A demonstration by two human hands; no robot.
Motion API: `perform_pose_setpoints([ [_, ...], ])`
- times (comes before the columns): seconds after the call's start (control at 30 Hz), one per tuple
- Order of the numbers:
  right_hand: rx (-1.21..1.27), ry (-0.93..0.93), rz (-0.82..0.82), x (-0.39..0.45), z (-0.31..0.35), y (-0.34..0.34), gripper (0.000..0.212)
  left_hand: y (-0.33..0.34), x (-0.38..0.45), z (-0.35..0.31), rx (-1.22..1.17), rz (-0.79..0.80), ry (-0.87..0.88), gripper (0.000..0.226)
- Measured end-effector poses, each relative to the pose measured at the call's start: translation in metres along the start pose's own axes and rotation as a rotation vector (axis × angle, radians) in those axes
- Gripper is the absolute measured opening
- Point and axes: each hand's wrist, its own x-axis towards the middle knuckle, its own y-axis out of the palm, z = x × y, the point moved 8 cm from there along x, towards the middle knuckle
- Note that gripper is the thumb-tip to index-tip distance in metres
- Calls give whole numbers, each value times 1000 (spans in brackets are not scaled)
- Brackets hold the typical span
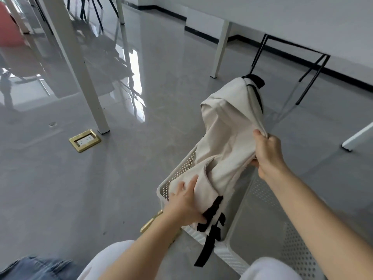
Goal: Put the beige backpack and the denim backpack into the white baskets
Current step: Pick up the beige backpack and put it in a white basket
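Note:
The beige backpack (226, 134) with black straps lies lengthwise in a white perforated basket (167, 190) on the floor, its far end sticking out past the basket. My left hand (185, 205) presses down on its near end by the black strap. My right hand (266, 152) pinches the fabric on its right side. A second white basket (282, 229) stands right beside the first, under my right forearm. A patch of blue denim (34, 267), probably the denim backpack, shows at the bottom left corner, blurred.
The floor is glossy grey tile. A brass floor socket (84, 140) sits to the left, another brass plate (150, 221) by the basket. White table legs (80, 67) stand left and behind (221, 49), with black chair legs (310, 75) at right.

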Motion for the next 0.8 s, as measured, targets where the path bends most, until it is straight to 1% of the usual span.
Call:
perform_pose_setpoints([
  [0.07,48,-59,-20,-8,12,-4,38,-16,8,-9,29,-203,21,86],
  [0.13,58,-114,-15,-9,21,-11,24,-25,14,-21,73,-341,47,61],
  [0.17,47,-135,-16,-6,23,-15,23,-24,16,-27,76,-409,65,54],
  [0.23,20,-121,-32,-5,14,-19,35,-11,19,-32,73,-500,94,50],
  [0.27,11,-96,-41,-6,3,-20,39,3,22,-31,87,-494,107,52],
  [0.3,-3,-76,-43,-6,-11,-21,36,20,28,-27,120,-452,117,57],
  [0.37,-61,-21,-40,-9,-47,-25,26,54,43,-17,244,-292,100,66],
  [0.43,-81,24,-21,-11,-76,-32,19,70,56,-13,361,-133,66,73],
  [0.5,-41,49,-23,-12,-91,-41,16,68,64,-17,274,-24,38,84],
  [0.53,7,69,-24,-15,-91,-43,17,61,67,-23,205,-27,58,91],
  [0.6,113,108,-41,-19,-91,-46,16,36,61,-46,132,-177,198,101],
  [0.67,223,150,-57,-20,-96,-45,18,25,48,-70,115,-324,386,100],
  [0.7,252,166,-57,-20,-100,-44,19,25,43,-78,114,-366,450,92],
  [0.73,269,175,-56,-20,-103,-42,20,28,42,-82,117,-373,475,81],
  [0.8,279,176,-55,-19,-107,-42,21,39,47,-79,149,-360,450,52],
])
